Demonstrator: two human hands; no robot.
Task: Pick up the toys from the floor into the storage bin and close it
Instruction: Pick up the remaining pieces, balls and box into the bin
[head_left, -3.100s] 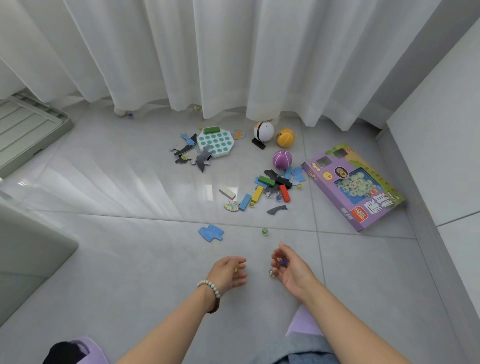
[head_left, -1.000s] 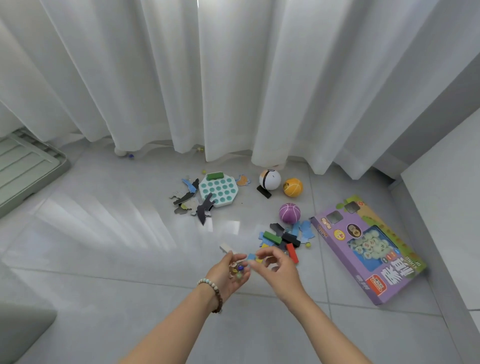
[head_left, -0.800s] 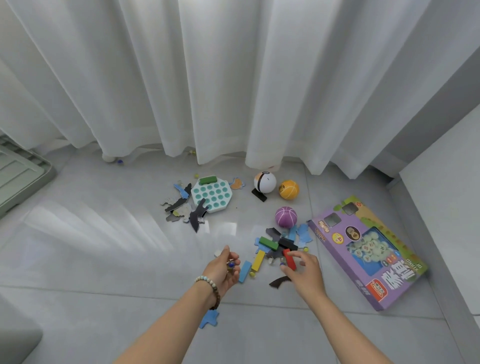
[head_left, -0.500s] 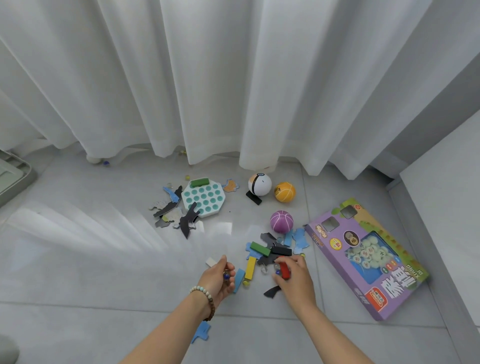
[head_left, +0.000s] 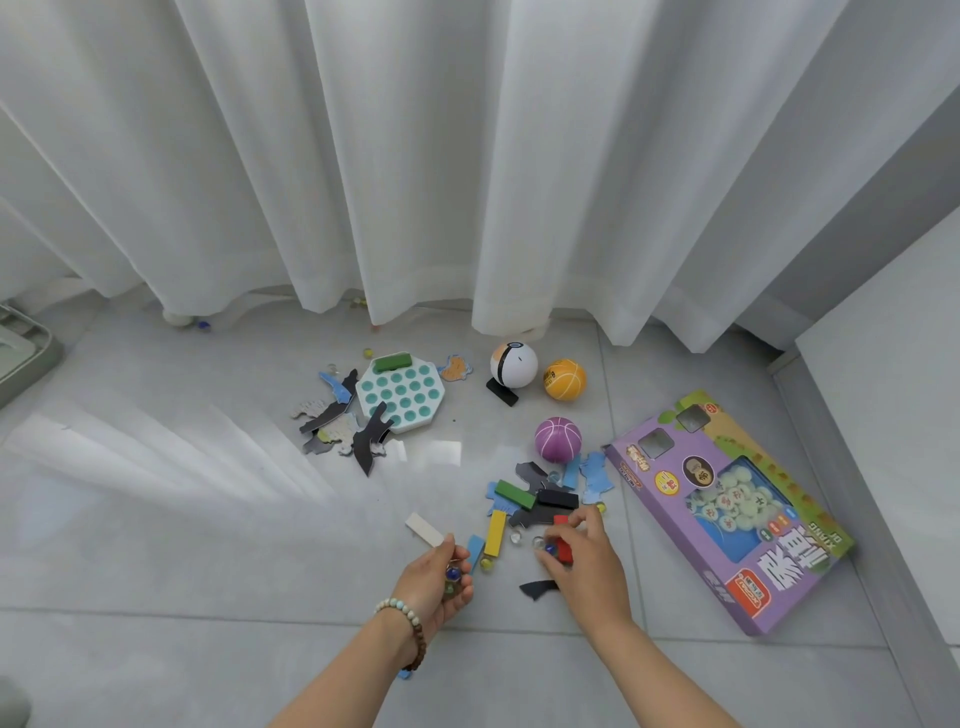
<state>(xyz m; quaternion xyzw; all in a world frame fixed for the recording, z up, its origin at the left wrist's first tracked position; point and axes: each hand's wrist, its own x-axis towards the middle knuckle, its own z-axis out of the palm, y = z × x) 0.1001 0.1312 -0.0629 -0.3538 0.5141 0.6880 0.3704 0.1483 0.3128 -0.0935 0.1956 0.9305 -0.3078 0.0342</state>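
Two bare hands are reaching low over a grey tile floor scattered with toys. At the far left edge, a grey-green corner of the bin is showing, well apart from everything else. A white curtain is hanging across the whole back, its hem brushing the floor, with a stray bead lying under it. Moving right, dark puzzle pieces are lying against a teal dimpled board, which is carrying a green block.

Nearer the viewer, a white block is lying just beyond the left hand, which is wearing a bead bracelet and cupping several marbles in curled fingers. Between the hands, a yellow block and loose marbles are lying. The right hand is arching over a red block, fingertips bent down beside a blue marble; whether it is gripping either one, I cannot tell.

Beyond it, more blocks and blue puzzle pieces are crowding together below a purple ball. Farther back, a white ball and an orange ball are sitting side by side near the curtain. A purple game box is lying flat at the right, near a pale wall.
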